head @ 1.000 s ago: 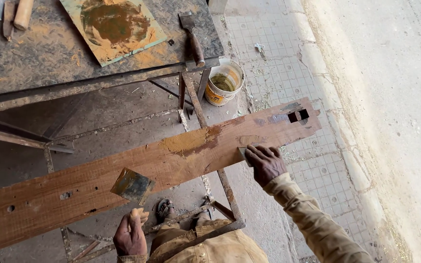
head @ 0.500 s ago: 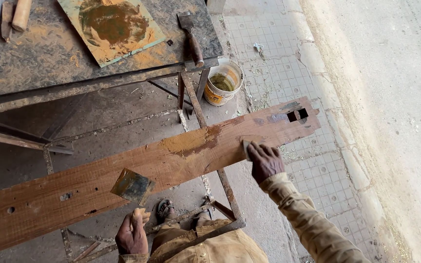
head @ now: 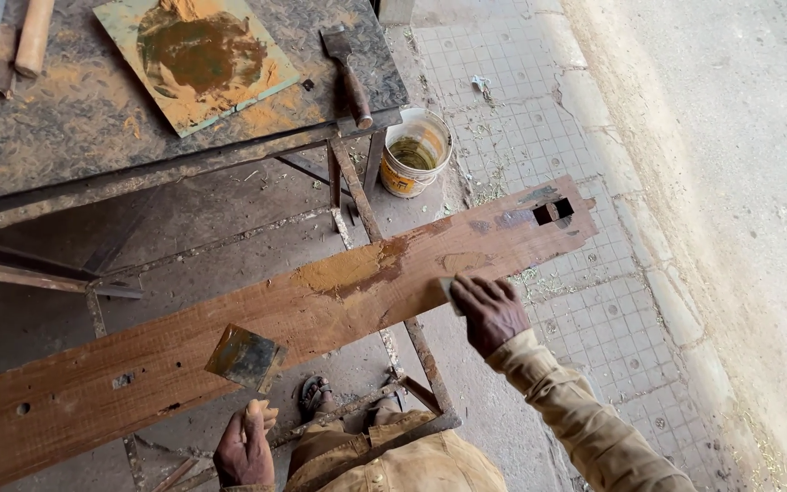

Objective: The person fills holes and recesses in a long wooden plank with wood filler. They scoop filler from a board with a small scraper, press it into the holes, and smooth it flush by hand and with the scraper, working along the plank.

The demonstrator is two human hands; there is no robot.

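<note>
Right hand: pressing a small pad flat against the wooden plank.
Left hand: gripping the handle of a putty knife lying over the plank.

A dusty grey metal tabletop is at the top. On it lie a flat square board smeared with brown paste, a hammer near the edge, and a wooden handle. On the tiled floor beside it stands a small bucket.
</note>
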